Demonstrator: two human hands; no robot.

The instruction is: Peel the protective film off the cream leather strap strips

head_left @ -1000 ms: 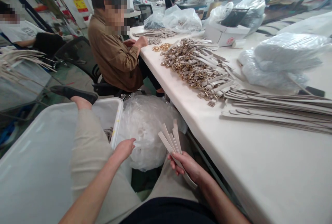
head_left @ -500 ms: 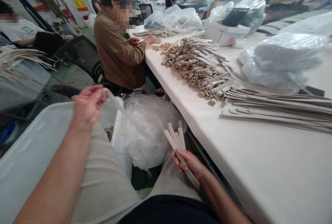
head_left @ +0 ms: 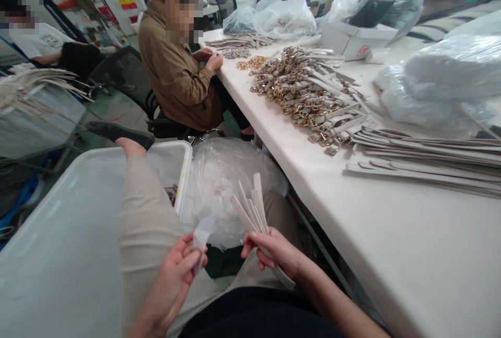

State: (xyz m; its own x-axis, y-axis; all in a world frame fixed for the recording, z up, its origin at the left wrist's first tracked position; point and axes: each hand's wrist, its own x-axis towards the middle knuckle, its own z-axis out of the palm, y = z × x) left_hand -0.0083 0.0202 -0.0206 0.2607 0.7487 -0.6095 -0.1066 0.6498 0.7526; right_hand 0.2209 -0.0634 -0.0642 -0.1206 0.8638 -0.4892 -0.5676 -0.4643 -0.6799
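Note:
My left hand [head_left: 180, 264] pinches a small translucent plastic piece [head_left: 202, 232] that sticks up past its fingertips, above my lap. To its right, my right hand [head_left: 270, 249] is closed round several beige strap strips [head_left: 254, 207]. Their upper ends fan out above the fist, and one curved end shows below it. A gap separates the two hands. Behind them, on the floor, bulges a large clear plastic bag [head_left: 225, 184].
On the right, a white table [head_left: 391, 244] carries a heap of straps with gold buckles [head_left: 305, 87] and stacked long strips [head_left: 426, 158]. A white bin [head_left: 78, 192] stands left of my leg. A co-worker in brown [head_left: 176, 77] sits at the table's far side.
My left hand has come down and right from over the bin toward my right hand, bringing the plastic piece. My right hand keeps the strips, shifted slightly left. The co-worker's hands drew back.

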